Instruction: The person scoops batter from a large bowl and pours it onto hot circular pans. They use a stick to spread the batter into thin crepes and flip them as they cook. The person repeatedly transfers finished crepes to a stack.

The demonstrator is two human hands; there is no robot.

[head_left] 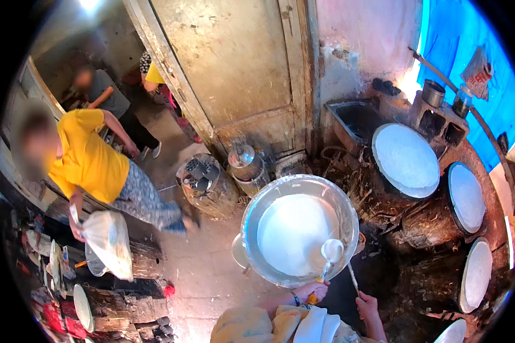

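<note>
My left hand is closed round the yellow-orange handle of a ladle. Its round bowl, coated white, hangs over the near right side of a large metal basin. White batter-like liquid lies in that basin. Beside it, to the right, my right hand grips a thin pale stick, whose upper end reaches toward the basin's rim. A white cloth lies across my front, just below the hands.
Round griddles, one a white-topped griddle, stand on stoves along the right. A pot sits on bricks behind them. Beyond the basin are a drum of coal briquettes and a kettle. At left, a person in yellow carries a plastic bag.
</note>
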